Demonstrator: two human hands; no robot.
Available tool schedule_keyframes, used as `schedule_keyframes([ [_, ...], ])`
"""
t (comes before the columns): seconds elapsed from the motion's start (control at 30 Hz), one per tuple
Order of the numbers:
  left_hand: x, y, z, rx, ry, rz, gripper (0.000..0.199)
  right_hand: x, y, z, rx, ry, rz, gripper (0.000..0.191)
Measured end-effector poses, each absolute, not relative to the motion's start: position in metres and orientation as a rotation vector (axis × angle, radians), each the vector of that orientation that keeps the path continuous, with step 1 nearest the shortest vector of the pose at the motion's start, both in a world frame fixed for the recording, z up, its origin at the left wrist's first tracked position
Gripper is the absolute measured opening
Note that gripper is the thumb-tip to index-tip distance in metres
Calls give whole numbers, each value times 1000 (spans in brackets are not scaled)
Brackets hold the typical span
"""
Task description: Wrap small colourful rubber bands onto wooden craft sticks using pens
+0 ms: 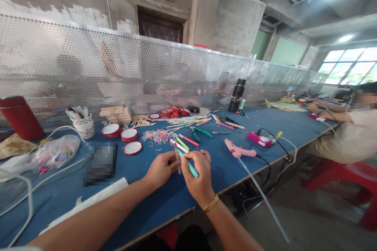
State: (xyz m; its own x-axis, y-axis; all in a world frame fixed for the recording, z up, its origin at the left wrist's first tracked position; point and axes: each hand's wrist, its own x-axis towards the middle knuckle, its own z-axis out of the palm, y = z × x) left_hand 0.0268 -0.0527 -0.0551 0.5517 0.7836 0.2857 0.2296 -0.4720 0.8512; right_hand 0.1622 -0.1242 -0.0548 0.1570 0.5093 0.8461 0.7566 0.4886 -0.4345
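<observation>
My left hand [161, 169] pinches a thin wooden craft stick [179, 170] whose upper end looks red. In my right hand [200, 176] is a teal marker [192, 169], its tip close to the stick; whether it touches I cannot tell. Just beyond my hands lie a light green marker [182, 144] and a pink-red marker [189, 140]. Further back are teal-handled pliers [203, 132] and a heap of small coloured bands [159, 136]. Several loose sticks [144, 119] are piled behind the heap.
A pink glue gun [239, 151] with a long glue stick overhangs the table edge at right. Red-rimmed round tins [129, 135], a paper cup of pens [83, 126] and a red bottle [19, 117] stand left. A black bottle [236, 96] is behind. Another person [344, 125] sits far right.
</observation>
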Motion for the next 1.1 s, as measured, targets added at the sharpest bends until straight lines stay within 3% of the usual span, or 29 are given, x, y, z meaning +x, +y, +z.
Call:
schedule_keyframes([
  [1.1, 27, -54, -53, 1978, 817, 870, 13, 163, -124, -55, -1177, -1494, -244, 4],
])
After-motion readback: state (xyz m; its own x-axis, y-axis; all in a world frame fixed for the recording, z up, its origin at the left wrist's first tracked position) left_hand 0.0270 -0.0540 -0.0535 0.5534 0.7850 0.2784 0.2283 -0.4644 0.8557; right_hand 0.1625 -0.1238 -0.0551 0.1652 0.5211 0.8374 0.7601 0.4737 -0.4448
